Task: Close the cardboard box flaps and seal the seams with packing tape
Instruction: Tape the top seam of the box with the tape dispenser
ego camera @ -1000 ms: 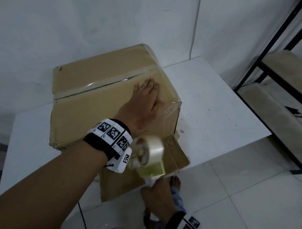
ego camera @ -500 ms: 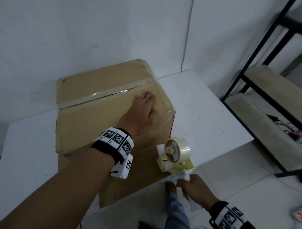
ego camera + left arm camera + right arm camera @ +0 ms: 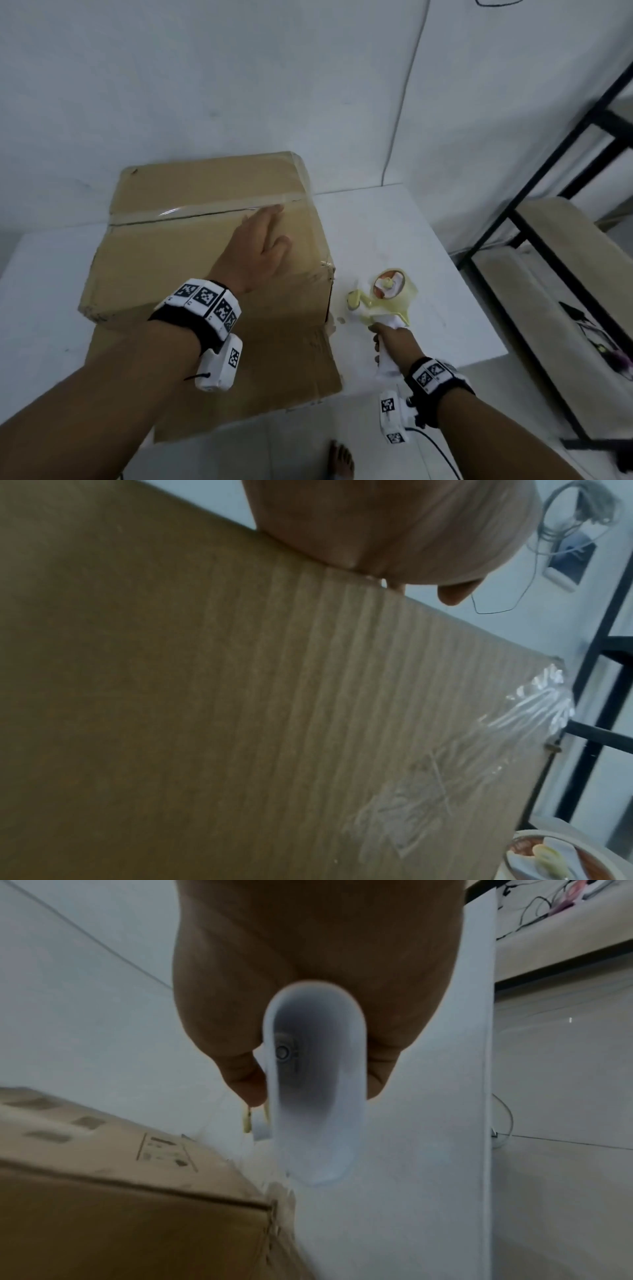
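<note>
Both hands sit apart: the left hand point(image 3: 255, 251) lies flat, fingers straight, on the cardboard box point(image 3: 164, 253). Its taped centre seam point(image 3: 205, 212) runs crosswise just beyond those fingertips. The right hand point(image 3: 394, 342) grips the tape dispenser point(image 3: 387, 298) on the worktop point(image 3: 404, 240), beside the box's right edge, nearer that seam end.

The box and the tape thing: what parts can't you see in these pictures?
- Cardboard box: its far and left sides face away from the head view; the left hand and forearm cover part of its top.
- Left hand's fingers: in the left wrist view the palm hides nearly all of them.
- Tape dispenser: in the right wrist view only its blurred handle shows; the right hand hides the roll.
</note>
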